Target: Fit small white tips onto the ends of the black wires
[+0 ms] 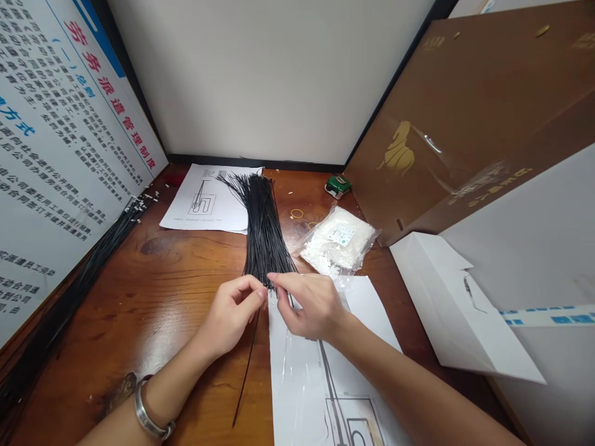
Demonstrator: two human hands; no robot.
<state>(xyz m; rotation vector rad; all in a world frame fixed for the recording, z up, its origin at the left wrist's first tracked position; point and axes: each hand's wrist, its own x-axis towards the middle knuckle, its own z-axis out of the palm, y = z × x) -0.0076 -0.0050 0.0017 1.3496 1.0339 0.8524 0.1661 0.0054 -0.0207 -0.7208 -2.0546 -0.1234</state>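
A thin black wire (245, 378) hangs from the pinched fingers of my left hand (235, 313), its lower end down over the table. Right beside it, my right hand (309, 303) brings its thumb and index finger close together at the left fingertips. Anything between those right fingertips is too small to make out. Just beyond both hands lies a thick bundle of black wires (264, 226), its far ends fanned out. A clear bag of small white connectors (338, 238) rests to the right of the bundle.
Printed drawing sheets (297, 384) lie under my right hand and at the back left (186, 214). More black wires with white ends (100, 248) run along the left panel. A green tape measure (337, 186), rubber bands (296, 214) and a folded white box (446, 303) are at right.
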